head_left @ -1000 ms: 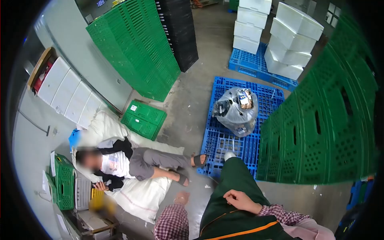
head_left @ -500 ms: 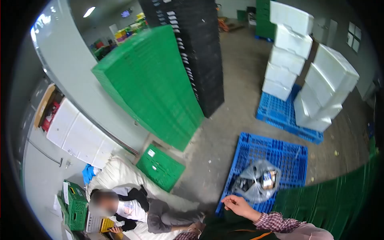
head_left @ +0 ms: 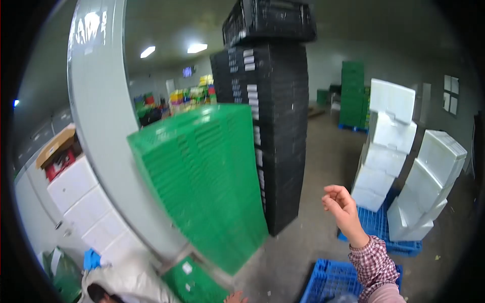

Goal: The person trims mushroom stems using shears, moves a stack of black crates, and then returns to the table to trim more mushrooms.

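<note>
My right hand (head_left: pixel 346 214), in a checked sleeve, is raised in front of me with nothing in it. Its fingers are loosely bent and the thumb stands apart. Behind it are white foam boxes (head_left: pixel 379 161) stacked on a blue pallet (head_left: pixel 371 219). Below my right arm lies another blue pallet (head_left: pixel 328 283), with a sliver of clear plastic bag (head_left: pixel 346 298) on it. Only part of my left hand (head_left: pixel 235 297) shows at the bottom edge, fingers spread, nearest a flat green crate (head_left: pixel 194 283).
A tall stack of green crates (head_left: pixel 207 182) leans close on the left. Black crates (head_left: pixel 283 126) tower behind it. At lower left, a person's head (head_left: pixel 98 293) shows beside a pale sack (head_left: pixel 126 280). White boxes (head_left: pixel 93 212) line the wall.
My view has tilted up, so the pallet with the bag and the seated person have dropped mostly out of sight. My right hand has risen forward; my left sits at the bottom edge.
</note>
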`<control>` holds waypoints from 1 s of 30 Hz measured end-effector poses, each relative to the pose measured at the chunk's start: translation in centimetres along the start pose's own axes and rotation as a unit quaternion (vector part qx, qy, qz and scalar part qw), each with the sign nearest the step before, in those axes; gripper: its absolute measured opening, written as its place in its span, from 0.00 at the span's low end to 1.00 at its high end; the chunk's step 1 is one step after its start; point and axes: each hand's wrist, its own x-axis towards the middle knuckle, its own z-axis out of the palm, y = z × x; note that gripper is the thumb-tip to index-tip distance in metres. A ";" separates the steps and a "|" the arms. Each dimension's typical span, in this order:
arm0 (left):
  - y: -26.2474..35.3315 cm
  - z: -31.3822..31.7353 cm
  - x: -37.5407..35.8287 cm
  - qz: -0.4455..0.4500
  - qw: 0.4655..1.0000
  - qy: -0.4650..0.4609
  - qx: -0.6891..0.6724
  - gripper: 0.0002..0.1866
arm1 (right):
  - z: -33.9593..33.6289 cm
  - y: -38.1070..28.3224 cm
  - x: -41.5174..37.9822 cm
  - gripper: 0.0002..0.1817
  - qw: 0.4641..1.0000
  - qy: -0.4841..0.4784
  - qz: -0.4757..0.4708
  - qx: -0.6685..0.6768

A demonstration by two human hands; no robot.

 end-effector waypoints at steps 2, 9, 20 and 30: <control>6.9 7.5 5.9 0.032 0.928 -0.003 0.370 0.26 | 1.8 1.5 7.5 0.17 0.996 0.001 -0.091 -0.026; 26.1 28.2 20.9 0.197 0.780 -0.131 0.579 0.24 | 7.0 -2.5 38.8 0.30 0.821 0.109 -0.438 -0.350; 38.0 44.9 41.1 0.445 0.802 -0.125 0.379 0.16 | 15.7 -13.1 66.1 0.41 0.752 0.309 -0.298 -0.500; 46.3 53.1 46.5 0.369 0.862 -0.341 0.068 0.23 | 12.1 -14.9 66.3 0.44 0.758 0.288 -0.352 -0.468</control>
